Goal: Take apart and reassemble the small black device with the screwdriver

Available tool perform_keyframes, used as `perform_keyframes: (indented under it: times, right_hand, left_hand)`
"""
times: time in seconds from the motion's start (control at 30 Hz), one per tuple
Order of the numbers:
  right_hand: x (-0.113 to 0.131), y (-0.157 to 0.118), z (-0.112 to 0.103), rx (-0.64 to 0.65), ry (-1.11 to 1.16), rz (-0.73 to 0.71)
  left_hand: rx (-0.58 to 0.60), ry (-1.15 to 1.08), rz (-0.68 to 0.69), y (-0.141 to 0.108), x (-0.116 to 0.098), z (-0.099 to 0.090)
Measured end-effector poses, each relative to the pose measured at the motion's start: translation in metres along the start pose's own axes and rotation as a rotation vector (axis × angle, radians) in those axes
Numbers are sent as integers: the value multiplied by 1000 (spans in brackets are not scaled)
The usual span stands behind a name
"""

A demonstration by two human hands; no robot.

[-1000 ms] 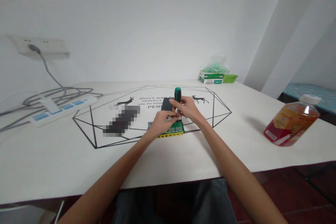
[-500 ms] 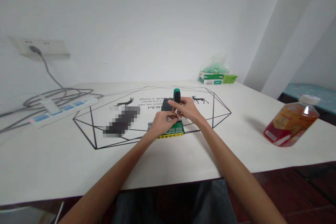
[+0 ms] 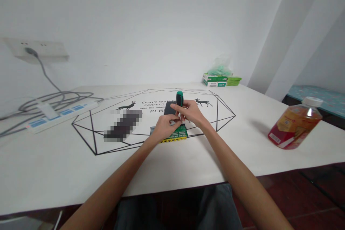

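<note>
"What's being held?"
"The fingers of the right hand (image 3: 190,110) hold a green and black screwdriver (image 3: 179,98), standing up over the green board (image 3: 178,133). The left hand's (image 3: 165,126) fingers are bunched by its low end. I can't tell if they pinch anything."
"Any room?"
"Yes, the board sits back from the desk's (image 3: 175,169) near edge. The bottle (image 3: 293,125) is far right, the power strip (image 3: 63,117) far left."

a white-capped bottle of amber drink (image 3: 295,125) stands at right. green-and-white boxes (image 3: 215,80) sit under a plastic bag (image 3: 220,69) by the wall (image 3: 134,25). looped gray cable (image 3: 43,68) lies beside a power strip (image 3: 64,115).
</note>
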State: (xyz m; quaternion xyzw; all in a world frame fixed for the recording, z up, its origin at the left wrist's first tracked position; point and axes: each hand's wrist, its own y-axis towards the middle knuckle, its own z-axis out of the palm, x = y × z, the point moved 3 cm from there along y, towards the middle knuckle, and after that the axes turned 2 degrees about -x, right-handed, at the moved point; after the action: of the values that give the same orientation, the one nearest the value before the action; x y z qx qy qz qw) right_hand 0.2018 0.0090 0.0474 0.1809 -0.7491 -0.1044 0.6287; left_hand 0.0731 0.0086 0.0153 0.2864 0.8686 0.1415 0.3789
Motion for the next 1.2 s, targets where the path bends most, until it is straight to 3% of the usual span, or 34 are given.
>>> perform_keyframes:
  times: [0.47, 0.67, 0.97, 1.2]
  right_hand:
    - [-2, 2, 1, -11, 19, -7]
    - [-5, 2, 1, -5, 45, 18]
    - [-3, 1, 2, 1, 41, 3]
    - [-3, 1, 0, -9, 20, 29]
  left_hand:
    - [-30, 17, 0, 0, 4, 0]
    - [28, -32, 55, 0, -1, 0]
    - [-29, -1, -19, 0, -2, -1]
    - [37, 22, 14, -1, -3, 0]
